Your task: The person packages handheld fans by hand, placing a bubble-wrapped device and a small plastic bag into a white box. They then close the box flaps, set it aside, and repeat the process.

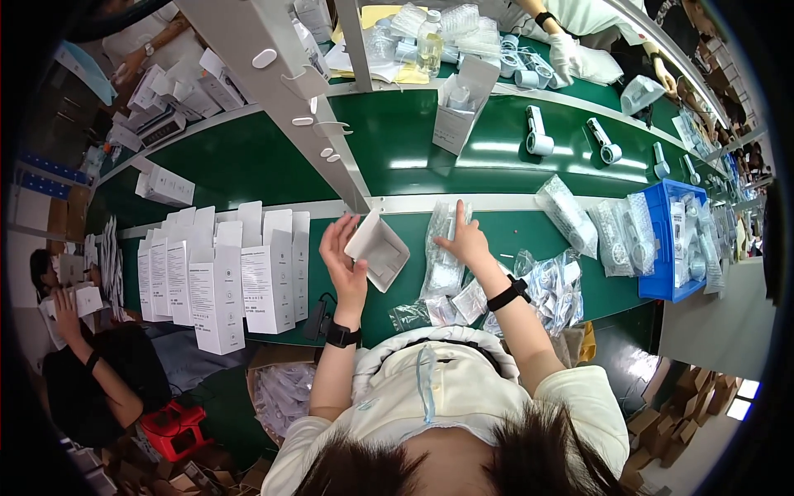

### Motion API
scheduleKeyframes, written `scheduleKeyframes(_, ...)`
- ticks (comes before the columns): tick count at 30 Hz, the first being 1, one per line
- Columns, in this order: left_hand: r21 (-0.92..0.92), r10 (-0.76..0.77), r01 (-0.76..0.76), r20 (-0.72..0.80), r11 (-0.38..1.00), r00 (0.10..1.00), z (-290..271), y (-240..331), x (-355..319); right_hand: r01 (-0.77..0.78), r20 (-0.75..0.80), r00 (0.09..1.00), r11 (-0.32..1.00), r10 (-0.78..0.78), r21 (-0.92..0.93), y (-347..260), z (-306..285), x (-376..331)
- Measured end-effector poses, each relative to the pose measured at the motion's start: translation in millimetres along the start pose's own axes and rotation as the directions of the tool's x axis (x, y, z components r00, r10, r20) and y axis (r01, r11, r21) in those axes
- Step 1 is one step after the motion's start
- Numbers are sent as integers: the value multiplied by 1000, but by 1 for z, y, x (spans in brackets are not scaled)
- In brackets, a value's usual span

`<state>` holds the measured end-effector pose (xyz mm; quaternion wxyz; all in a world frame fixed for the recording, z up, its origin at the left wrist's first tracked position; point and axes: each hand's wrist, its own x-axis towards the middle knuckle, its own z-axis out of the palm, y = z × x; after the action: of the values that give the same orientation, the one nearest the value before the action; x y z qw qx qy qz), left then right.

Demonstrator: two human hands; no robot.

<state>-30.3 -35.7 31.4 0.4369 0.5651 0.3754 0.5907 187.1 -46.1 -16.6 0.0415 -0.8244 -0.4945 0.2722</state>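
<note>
You are holding an open white box in your left grip, the fingers and thumb closing around its left side, and its mouth is facing up at a tilt above the green surface. Your right grip is lying over a bubble-wrapped pouch just right of the box, the index finger pointing away from you and the thumb reaching left; from this angle you can't really tell whether it is pinching the pouch or only touching it. Small clear bags are lying in a heap near your right wrist. To your left, white cartons are standing upright in a close row. To your right, bubble-wrapped packs are leaning toward a blue bin, which is holding more packs.
</note>
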Motion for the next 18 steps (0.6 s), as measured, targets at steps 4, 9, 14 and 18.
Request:
scheduleKeyframes(4, 269, 313, -383, 268, 884, 911, -17, -2, -13, 43, -103, 994, 975, -20, 217, 21, 27, 5)
scheduleKeyframes(9, 453, 403, -517, 329, 726, 854, -10, 6, -42, 177, -199, 976, 214, 84, 961, 45, 13, 10)
scheduleKeyframes(14, 476, 396, -599, 463, 644, 793, 2, -13, -48, 97, 0, 970, -382, 244, 919, 41, -35, 7)
scheduleKeyframes(18, 497, 326, -515, 419, 699, 847, 11, -11, -37, -17, 58, 997, -545, 57, 838, 41, -39, 5)
